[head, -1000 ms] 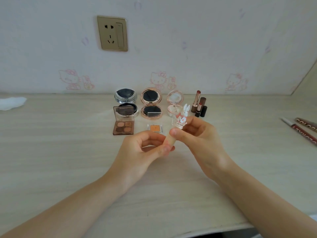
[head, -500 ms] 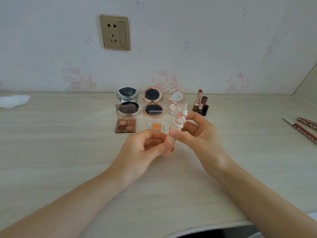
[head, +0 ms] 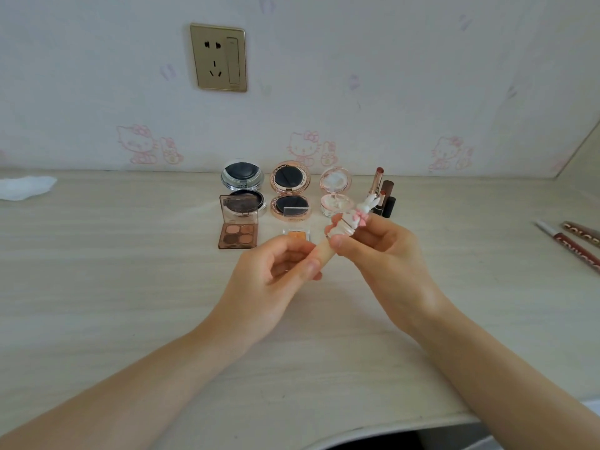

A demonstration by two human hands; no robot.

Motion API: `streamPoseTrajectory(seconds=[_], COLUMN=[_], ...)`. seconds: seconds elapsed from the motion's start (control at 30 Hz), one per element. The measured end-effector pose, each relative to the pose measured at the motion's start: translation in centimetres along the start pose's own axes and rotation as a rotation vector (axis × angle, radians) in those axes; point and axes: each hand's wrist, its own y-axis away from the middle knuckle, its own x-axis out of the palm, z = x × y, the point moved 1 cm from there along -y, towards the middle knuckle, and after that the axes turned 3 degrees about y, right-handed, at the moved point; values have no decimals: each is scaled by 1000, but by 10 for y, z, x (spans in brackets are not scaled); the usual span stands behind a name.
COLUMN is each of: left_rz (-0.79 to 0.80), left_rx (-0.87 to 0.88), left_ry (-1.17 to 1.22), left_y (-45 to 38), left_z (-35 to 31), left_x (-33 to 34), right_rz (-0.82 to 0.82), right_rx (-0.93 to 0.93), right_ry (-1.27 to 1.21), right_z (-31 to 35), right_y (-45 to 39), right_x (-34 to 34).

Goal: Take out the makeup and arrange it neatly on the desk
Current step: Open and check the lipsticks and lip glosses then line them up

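Observation:
Both hands hold a small cream tube with a white rabbit cap (head: 349, 222) above the middle of the desk (head: 130, 287). My left hand (head: 276, 274) pinches the tube's lower end. My right hand (head: 380, 251) grips the rabbit cap, which tilts to the right. Behind them stand an open silver compact (head: 243, 186), an open rose-gold compact (head: 290, 193), an open pink compact (head: 336, 193), an open brown eyeshadow palette (head: 238, 227), a small orange pan (head: 297, 234) and lipsticks (head: 383, 196).
Two brown pens (head: 574, 241) lie at the desk's right edge. A white tissue (head: 26, 187) lies at the far left by the wall. A gold wall socket (head: 219, 58) sits above the makeup. The desk's front edge curves inward near my right forearm.
The rabbit cap has turned in my right hand and now leans to the right. Both hands stay at the same spot above the desk.

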Motion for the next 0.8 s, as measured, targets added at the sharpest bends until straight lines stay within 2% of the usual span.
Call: streamPoseTrajectory(seconds=[0.1, 0.23, 0.5, 0.67, 0.8], left_rz=[-23, 1, 9, 22, 1], left_rx=[7, 26, 24, 33, 16], left_ry=[-14, -37, -23, -75, -47], left_y=[-1, 0, -1, -2, -2], left_z=[-1, -1, 0, 4, 3], left_x=[-1, 1, -1, -1, -3], right_rz=[53, -4, 76, -32, 50], right_rx=[14, 24, 45, 32, 64], right_ry=[-19, 77, -61, -12, -135], right_z=[1, -2, -1, -4, 0], right_y=[1, 1, 0, -1, -1], right_x=[1, 3, 0, 0, -3])
